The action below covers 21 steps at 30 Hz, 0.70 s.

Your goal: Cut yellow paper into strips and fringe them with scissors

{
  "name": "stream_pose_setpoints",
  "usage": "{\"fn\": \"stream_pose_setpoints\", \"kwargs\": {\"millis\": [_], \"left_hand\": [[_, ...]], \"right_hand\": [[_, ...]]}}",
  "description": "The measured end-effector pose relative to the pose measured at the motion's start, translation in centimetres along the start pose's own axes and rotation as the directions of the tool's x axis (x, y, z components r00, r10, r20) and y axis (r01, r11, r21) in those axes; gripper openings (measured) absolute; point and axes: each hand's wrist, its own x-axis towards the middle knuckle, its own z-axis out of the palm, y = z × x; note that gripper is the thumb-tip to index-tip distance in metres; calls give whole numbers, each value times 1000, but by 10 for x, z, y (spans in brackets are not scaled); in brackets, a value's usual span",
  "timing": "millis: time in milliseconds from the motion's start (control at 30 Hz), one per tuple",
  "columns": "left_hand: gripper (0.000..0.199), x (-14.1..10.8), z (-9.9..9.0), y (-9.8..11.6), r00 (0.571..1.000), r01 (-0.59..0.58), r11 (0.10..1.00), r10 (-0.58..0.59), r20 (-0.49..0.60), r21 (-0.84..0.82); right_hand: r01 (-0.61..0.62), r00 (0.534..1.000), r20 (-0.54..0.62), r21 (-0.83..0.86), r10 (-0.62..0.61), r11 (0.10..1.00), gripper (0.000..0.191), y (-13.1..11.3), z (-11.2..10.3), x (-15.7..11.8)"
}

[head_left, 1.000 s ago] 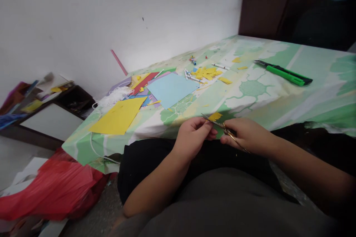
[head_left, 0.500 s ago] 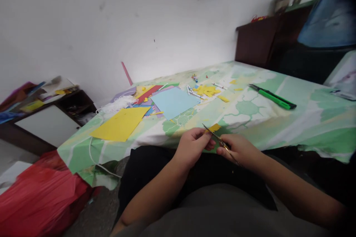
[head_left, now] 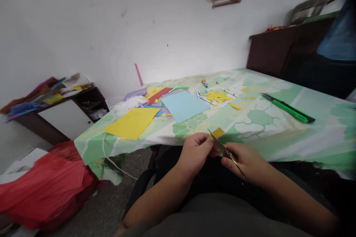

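Note:
My left hand pinches a small piece of yellow paper at the table's front edge. My right hand is closed round the scissors, whose blades point up and left across the yellow piece, close to my left fingertips. Farther back lie a pile of yellow scraps, several white pens and a light blue sheet. A large yellow sheet lies to the left. A green utility knife lies at the right.
The patterned cloth covers the table. White string lies at the left, one strand hanging over the edge. A red plastic bag is on the floor at left. A low cabinet stands behind it; a dark cabinet stands at right.
The view has shifted, so the table and its things appear farther right and slightly lower. Both hands keep their hold on the yellow piece and scissors.

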Motion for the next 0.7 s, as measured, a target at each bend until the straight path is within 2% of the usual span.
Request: {"fn": "stream_pose_setpoints", "kwargs": {"millis": [200,500,700], "left_hand": [[18,-1,-3,-6,998,46,998,-47,32,33],[20,-4,-9,-1,982,-35,994,16,189,101],[20,-16,-18,-6,987,-34,998,24,157,61]], "right_hand": [[-112,994,9,-56,113,992,30,-8,1,-4],[-112,994,-1,8,112,994,33,-16,0,-19],[-133,990,34,-28,134,991,33,-26,8,-20]]}}
